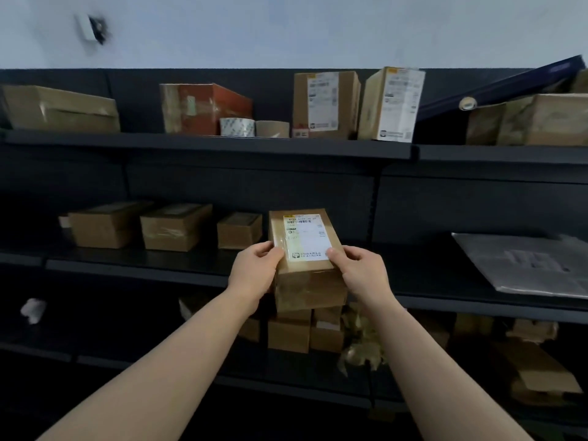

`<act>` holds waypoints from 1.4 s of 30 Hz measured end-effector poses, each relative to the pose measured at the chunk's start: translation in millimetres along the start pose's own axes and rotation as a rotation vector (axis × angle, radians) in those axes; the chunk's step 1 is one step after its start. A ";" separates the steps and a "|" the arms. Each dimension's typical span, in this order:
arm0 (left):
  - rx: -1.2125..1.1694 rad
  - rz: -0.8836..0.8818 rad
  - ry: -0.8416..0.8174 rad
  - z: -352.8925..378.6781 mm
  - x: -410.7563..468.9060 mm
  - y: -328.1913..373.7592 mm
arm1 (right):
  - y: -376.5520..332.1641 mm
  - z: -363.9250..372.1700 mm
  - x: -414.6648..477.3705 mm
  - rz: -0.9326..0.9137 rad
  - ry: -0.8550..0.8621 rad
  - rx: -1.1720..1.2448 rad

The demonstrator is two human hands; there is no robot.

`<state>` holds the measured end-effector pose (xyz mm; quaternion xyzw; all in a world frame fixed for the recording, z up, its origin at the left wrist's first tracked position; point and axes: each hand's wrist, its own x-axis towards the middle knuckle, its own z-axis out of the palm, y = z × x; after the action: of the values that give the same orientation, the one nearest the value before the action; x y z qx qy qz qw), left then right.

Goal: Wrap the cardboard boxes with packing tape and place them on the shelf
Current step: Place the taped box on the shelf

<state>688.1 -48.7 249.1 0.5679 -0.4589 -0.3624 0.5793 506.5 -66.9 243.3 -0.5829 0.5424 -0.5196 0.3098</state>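
A taped cardboard box [305,275] with a white shipping label on top is held between both hands at the front edge of the middle shelf [143,268]. My left hand [254,272] grips its left side and my right hand [362,275] grips its right side, thumbs on the top face. Whether the box rests on the shelf or hangs just above it I cannot tell. Two rolls of packing tape [237,126] sit side by side on the top shelf [206,144], between a reddish box and a labelled box.
Three small boxes [173,227] stand in a row left of the held box. A grey plastic mailer [528,265] lies at the right of the middle shelf. More boxes [326,105] fill the top shelf, and boxes [289,334] with crumpled tape sit on the lower shelf.
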 end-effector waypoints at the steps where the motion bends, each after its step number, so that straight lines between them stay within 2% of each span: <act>1: -0.001 -0.004 -0.003 -6.3 11.1 0.5 | -1.8 10.6 6.2 -0.004 0.002 -0.011; 8: -0.035 -0.069 -0.046 -24.7 82.8 -7.6 | -2.1 59.8 57.9 -0.001 0.057 -0.195; 14: -0.082 -0.176 -0.077 -15.0 139.8 -23.2 | 14.8 82.6 109.1 0.070 0.035 -0.240; 19: -0.034 -0.146 -0.198 1.4 189.5 -34.4 | 28.7 91.6 150.8 0.018 0.046 -0.244; 23: -0.040 -0.178 -0.217 16.5 218.6 -44.1 | 38.4 97.7 182.0 0.062 0.061 -0.288; 35: -0.069 -0.250 -0.213 34.9 273.5 -62.8 | 56.5 118.0 225.4 0.116 0.105 -0.345; 42: -0.060 -0.263 -0.283 31.8 285.8 -72.7 | 58.8 128.3 235.3 0.148 0.091 -0.387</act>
<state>755.8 -334.7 209.3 0.5489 -0.4463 -0.5247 0.4735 578.9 -330.3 218.0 -0.5659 0.6871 -0.4073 0.2044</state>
